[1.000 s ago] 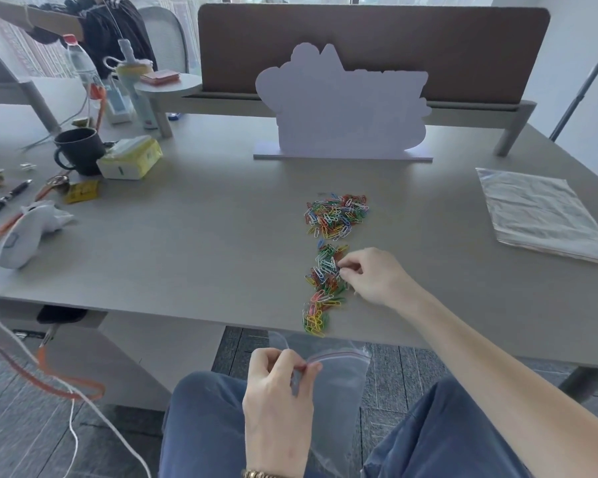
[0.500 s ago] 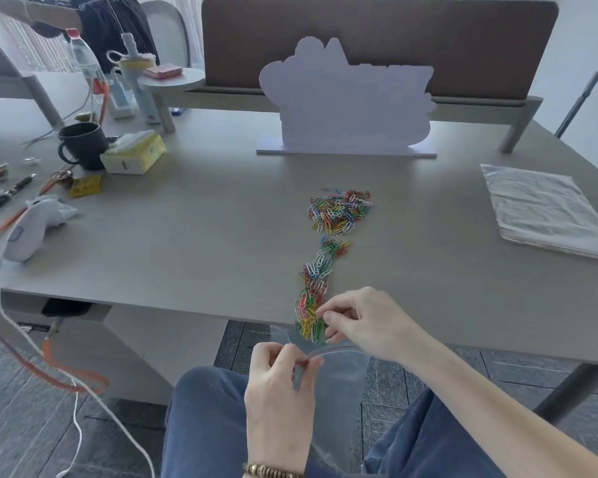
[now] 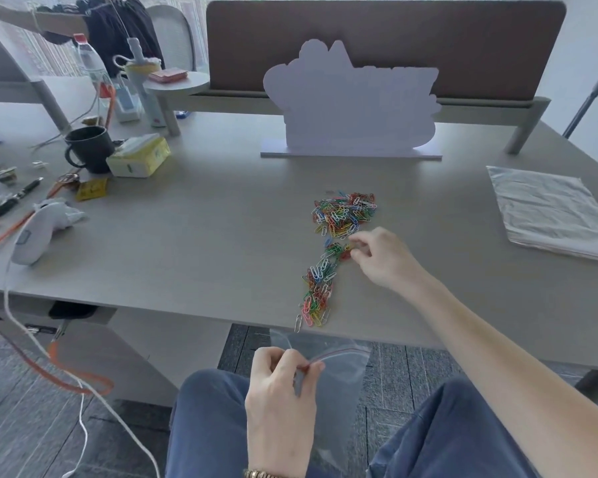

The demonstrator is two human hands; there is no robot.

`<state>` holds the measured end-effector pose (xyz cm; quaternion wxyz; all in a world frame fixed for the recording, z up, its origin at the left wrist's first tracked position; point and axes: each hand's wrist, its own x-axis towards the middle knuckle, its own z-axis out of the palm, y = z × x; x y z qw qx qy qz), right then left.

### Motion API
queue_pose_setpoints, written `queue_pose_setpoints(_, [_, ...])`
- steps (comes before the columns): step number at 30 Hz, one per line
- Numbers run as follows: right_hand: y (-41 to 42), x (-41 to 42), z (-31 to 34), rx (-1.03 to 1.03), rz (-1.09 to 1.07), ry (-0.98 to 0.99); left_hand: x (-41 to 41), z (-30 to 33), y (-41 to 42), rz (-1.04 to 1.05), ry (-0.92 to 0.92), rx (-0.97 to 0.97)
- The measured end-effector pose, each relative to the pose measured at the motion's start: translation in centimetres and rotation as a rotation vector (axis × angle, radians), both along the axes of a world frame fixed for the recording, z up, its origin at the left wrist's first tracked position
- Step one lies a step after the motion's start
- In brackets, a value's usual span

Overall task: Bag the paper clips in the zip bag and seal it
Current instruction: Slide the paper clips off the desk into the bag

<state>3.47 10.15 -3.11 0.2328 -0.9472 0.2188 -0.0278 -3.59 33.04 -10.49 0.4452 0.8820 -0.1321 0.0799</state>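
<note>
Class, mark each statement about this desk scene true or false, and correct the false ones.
1. The left hand holds the zip bag below the desk edge. True.
2. The paper clips are all one colour. False: they are multicoloured.
3. The right hand rests among the clips on the desk. True.
4. The mug is white. False: it is dark.

Coloured clips (image 3: 328,257) lie in a trail on the table (image 3: 187,236), reaching its near edge. The right hand (image 3: 382,258) rests curled beside the trail's middle. Below the edge, the left hand (image 3: 280,391) pinches the bag (image 3: 339,381) by its open red-striped mouth
</note>
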Motion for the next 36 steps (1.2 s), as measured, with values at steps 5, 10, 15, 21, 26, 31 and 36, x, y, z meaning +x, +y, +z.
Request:
queue_pose_setpoints(5, [0.9, 1.6, -0.1, -0.031, 0.089, 0.003, 0.3, 0.1, 0.1, 0.009, -0.002, 0.015])
queue_pose_setpoints(10, [2.9, 0.1, 0.0, 0.027, 0.147, -0.005, 0.5, 0.4, 0.4, 0.015, -0.012, 0.021])
queue_pose_setpoints(15, [4.4, -2.1, -0.5, 0.094, 0.199, -0.013, 0.7, 0.5, 0.6, 0.003, -0.025, 0.009])
queue_pose_setpoints(21, [4.1, -4.0, -0.3, 0.028, 0.157, -0.033, 0.7, 0.7, 1.0, -0.008, -0.031, 0.009])
queue_pose_setpoints(26, [4.3, -4.7, 0.1, 0.188, 0.136, 0.025, 0.6, 0.9, 1.1, -0.008, -0.044, 0.020])
queue_pose_setpoints(31, [6.2, -4.9, 0.0, 0.281, 0.223, 0.056, 0.7, 1.0, 0.9, -0.011, -0.053, 0.020])
queue_pose_setpoints(36, [5.9, -5.1, 0.5, 0.486, 0.248, 0.067, 0.9, 0.8, 1.0, -0.013, -0.058, 0.013])
